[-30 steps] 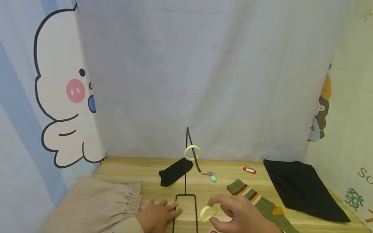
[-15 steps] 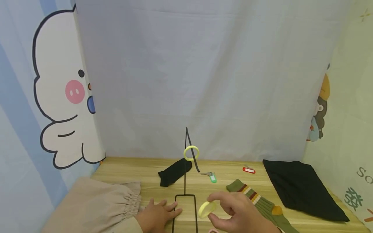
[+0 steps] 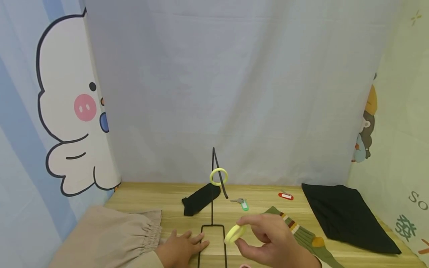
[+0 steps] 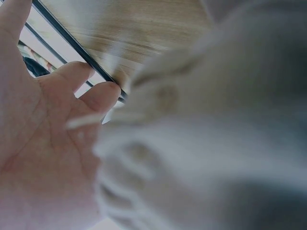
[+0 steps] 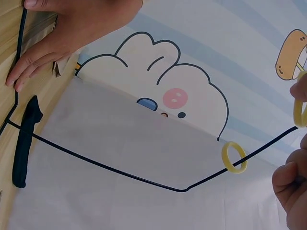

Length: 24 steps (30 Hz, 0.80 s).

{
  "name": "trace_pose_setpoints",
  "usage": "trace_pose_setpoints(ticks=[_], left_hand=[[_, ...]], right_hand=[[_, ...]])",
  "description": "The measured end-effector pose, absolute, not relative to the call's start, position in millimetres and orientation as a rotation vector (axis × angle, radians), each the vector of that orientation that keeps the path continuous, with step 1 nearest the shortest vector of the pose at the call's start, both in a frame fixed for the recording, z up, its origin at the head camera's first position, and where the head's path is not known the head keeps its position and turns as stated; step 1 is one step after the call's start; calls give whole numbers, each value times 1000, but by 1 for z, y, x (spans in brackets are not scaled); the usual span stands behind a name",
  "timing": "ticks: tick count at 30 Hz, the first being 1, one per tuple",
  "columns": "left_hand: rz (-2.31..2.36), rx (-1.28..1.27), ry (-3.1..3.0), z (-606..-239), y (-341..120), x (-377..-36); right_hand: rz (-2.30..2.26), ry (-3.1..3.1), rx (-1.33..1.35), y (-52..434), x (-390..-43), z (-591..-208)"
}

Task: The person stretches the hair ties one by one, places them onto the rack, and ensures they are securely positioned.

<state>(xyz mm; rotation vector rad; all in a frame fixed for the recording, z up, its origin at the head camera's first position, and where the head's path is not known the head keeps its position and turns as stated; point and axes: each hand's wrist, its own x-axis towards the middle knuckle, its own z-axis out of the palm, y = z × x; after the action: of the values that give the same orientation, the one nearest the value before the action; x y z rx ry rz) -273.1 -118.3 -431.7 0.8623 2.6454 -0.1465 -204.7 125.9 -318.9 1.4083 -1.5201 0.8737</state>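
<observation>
We hold the yellow ring [image 3: 234,234] pinched by its rim in our right hand [image 3: 268,242], above the worktop [image 3: 151,197] (light, stiff, probably slick). Our left hand [image 3: 181,247] lies flat on the wire stand [image 3: 212,208] base.

A black sock [image 3: 201,199] is being shown lying on the wooden tabletop [image 3: 151,197] towards the back. A key with a green tag [image 3: 244,203] is being seen near it to the right, and a red tag [image 3: 286,195] is lying further right. A striped olive sock [image 3: 303,238] is being displayed just beside a folded black cloth [image 3: 345,217]. A beige garment [image 3: 110,236] is being spread at the left. A cartoon curtain [image 3: 67,123] is being hung behind.
</observation>
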Motion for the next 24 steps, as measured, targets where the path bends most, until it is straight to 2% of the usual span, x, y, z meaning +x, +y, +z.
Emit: trace_pose_setpoints(ticks=[16, 24], left_hand=[[-146, 858, 2662, -424, -117, -269], [-159, 848, 2621, -429, -117, -274]], right_hand=[[863, -1425, 1338, 117, -207, -293], [772, -1621, 1135, 109, -231, -280]])
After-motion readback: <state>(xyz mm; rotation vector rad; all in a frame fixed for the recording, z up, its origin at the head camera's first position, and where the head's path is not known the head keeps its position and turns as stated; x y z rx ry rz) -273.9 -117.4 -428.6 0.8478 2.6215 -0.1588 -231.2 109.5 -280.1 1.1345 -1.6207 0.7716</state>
